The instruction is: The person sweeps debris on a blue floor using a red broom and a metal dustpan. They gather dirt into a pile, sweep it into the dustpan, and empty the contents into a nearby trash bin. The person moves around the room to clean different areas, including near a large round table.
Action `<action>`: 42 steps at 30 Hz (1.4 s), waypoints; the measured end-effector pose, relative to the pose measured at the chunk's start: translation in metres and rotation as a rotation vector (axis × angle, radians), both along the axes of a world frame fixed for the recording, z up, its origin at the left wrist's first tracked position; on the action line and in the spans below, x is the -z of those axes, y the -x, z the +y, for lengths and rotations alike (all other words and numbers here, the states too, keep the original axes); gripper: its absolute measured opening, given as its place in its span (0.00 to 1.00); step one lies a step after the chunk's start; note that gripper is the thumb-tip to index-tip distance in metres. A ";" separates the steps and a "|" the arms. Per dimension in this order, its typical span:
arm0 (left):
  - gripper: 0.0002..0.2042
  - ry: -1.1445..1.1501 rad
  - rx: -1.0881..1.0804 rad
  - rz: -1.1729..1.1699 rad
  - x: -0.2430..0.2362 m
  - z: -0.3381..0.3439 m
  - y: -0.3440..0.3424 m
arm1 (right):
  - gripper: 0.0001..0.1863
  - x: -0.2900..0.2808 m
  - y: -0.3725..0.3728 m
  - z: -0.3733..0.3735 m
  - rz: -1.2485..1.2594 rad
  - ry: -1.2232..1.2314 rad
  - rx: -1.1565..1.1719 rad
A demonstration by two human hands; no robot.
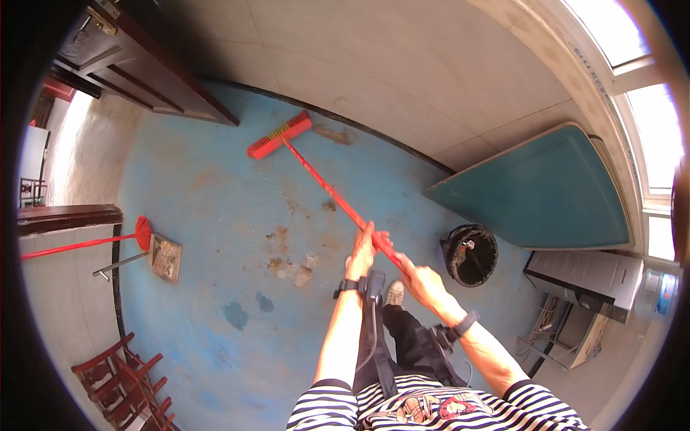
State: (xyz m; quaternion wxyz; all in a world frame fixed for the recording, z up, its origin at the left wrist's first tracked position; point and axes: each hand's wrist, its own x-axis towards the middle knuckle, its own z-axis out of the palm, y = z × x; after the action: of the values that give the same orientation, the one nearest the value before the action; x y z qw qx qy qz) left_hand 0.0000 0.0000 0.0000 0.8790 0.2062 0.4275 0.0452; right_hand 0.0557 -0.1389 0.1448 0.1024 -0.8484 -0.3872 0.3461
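Note:
A red broom (316, 176) stretches from my hands up to the far wall, its red head with yellow bristles (280, 135) on the blue floor at the wall's base. My left hand (361, 253) grips the red handle higher up. My right hand (422, 280) is closed around the handle's near end. Both wrists carry black straps. A small heap of dirt and clear scraps (293, 269) lies on the floor left of my hands.
A black bin (471, 253) stands right of my hands. A teal board (539, 194) leans on the wall. A second red broom (86, 243) and a dustpan (165, 257) lie at left. Red chairs (126, 384) sit lower left; a dark door (136, 65) upper left.

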 end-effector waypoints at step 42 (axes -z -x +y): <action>0.16 0.257 0.034 -0.117 -0.104 -0.215 0.213 | 0.38 -0.203 0.229 -0.212 0.789 0.078 0.738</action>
State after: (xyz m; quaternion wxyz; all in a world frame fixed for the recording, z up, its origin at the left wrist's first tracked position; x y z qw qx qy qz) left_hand -0.2127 -0.2154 0.1037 0.9223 0.0964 0.3741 -0.0129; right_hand -0.1733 -0.3510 0.3482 0.3233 -0.7367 0.0174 0.5937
